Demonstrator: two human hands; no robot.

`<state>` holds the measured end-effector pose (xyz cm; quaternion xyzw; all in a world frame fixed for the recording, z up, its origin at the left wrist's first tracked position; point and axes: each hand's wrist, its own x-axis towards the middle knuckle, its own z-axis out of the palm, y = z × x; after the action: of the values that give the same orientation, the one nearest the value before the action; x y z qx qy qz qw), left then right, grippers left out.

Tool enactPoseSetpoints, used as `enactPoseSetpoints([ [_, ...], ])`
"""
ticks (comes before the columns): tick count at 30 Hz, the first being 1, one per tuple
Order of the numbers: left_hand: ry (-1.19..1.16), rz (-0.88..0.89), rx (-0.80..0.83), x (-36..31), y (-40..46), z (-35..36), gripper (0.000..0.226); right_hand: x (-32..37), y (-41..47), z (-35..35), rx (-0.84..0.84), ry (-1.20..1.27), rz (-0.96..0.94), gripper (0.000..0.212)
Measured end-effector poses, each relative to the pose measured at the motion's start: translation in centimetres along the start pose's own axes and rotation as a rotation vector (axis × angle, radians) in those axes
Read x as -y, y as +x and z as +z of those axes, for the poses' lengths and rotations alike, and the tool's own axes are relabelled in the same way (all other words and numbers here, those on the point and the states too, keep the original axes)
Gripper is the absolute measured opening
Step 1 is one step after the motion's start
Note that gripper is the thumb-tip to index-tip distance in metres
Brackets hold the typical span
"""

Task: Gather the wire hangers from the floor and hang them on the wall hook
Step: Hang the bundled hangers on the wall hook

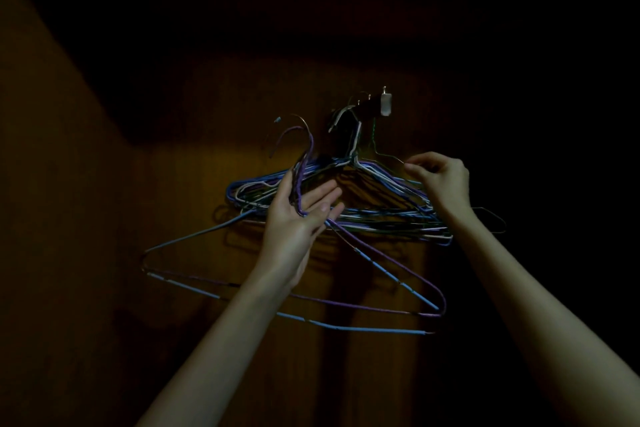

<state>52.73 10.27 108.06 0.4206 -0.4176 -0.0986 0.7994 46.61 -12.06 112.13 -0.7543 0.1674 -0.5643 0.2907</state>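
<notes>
A small white wall hook [386, 104] sits on a dim wooden wall. From it hangs a bundle of several wire hangers [381, 198] in blue, white and green. My left hand [298, 218] is raised below and left of the hook, thumb and palm closed around the necks of a few purple and blue wire hangers [349, 302], whose frames dangle below my wrist. Their hook ends [294, 135] point up, left of the wall hook. My right hand [440, 180] pinches a thin wire at the right shoulder of the hung bundle.
The room is very dark. A brown wooden wall [207, 184] fills the middle, with a side wall [52, 184] angling in at the left. The right side is black and nothing shows there.
</notes>
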Motion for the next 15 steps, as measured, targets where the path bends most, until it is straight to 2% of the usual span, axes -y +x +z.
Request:
enactPoseSetpoints([
  [7,0.01,0.016,-0.021,0.8,1.8,0.1,0.076,-1.4,1.8,1.8,0.055,0.025,0.004,0.006],
  [15,-0.009,0.016,-0.039,1.6,2.9,0.6,0.078,-2.3,2.5,2.6,0.137,-0.087,-0.014,0.003],
])
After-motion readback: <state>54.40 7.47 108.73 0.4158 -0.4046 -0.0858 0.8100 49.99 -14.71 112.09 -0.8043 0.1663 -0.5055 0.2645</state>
